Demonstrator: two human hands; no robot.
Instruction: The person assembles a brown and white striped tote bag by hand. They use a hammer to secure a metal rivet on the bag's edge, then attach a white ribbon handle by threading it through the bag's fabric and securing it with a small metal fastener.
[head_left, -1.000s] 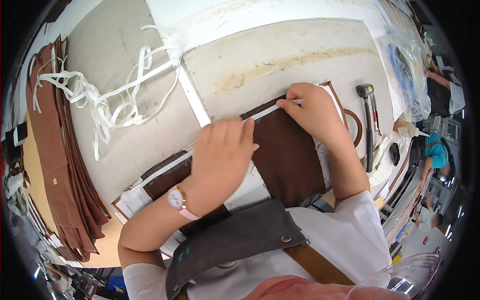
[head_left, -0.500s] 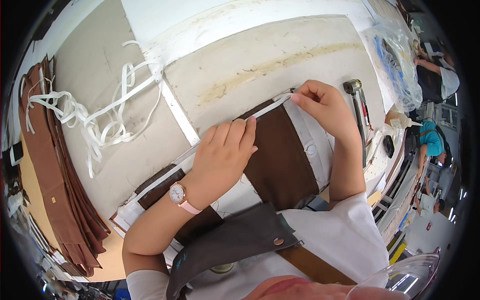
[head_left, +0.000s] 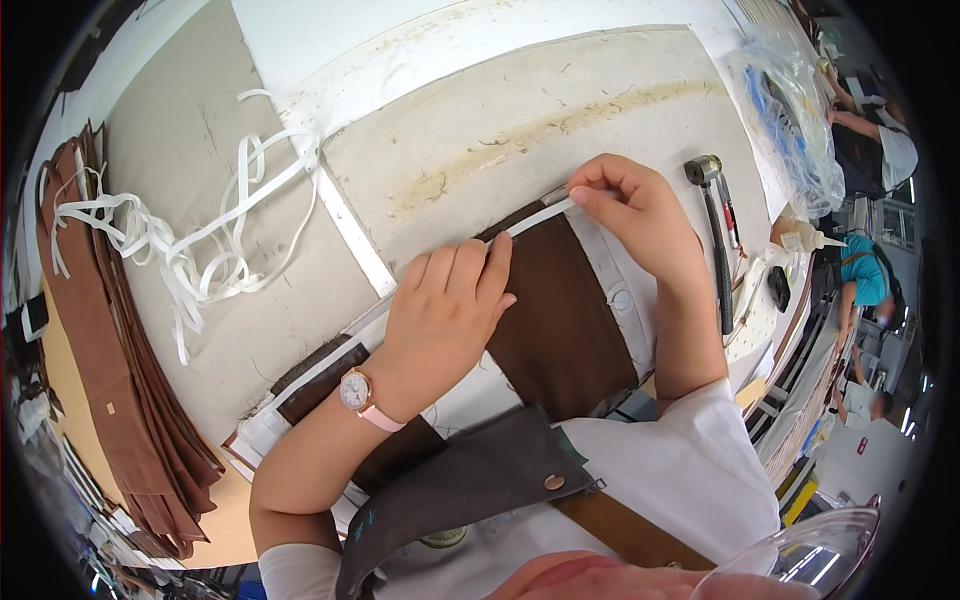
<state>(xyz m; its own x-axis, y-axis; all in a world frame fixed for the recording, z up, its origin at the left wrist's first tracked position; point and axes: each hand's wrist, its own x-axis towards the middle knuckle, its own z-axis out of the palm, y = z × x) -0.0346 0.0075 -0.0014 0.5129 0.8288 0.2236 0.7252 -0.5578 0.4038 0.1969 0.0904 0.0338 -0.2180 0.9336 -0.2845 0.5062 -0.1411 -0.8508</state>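
Along the far edge of a dark brown and white panel [head_left: 560, 300] runs a narrow white tape [head_left: 540, 215]. My left hand [head_left: 445, 305] lies on the panel with its fingers stretched out, fingertips resting at the tape. At the panel's far right corner my right hand [head_left: 635, 215] is closed, thumb and forefinger pinching the tape's end. The other fingers of that hand are curled in. My left forearm and its pink-strapped watch [head_left: 355, 388] cover part of the panel's near left side.
A tangle of loose white tape [head_left: 215, 265] lies on the left of the table, beside stacked brown fabric pieces [head_left: 125, 400]. At right are a black-handled hammer [head_left: 722, 265], a nozzle bottle [head_left: 800, 238] and a clear plastic bag [head_left: 795, 130]. Other people work farther right.
My right hand has shifted slightly left and up, and the tape at the corner now lies straighter along the edge. The left hand has stayed nearly in place.
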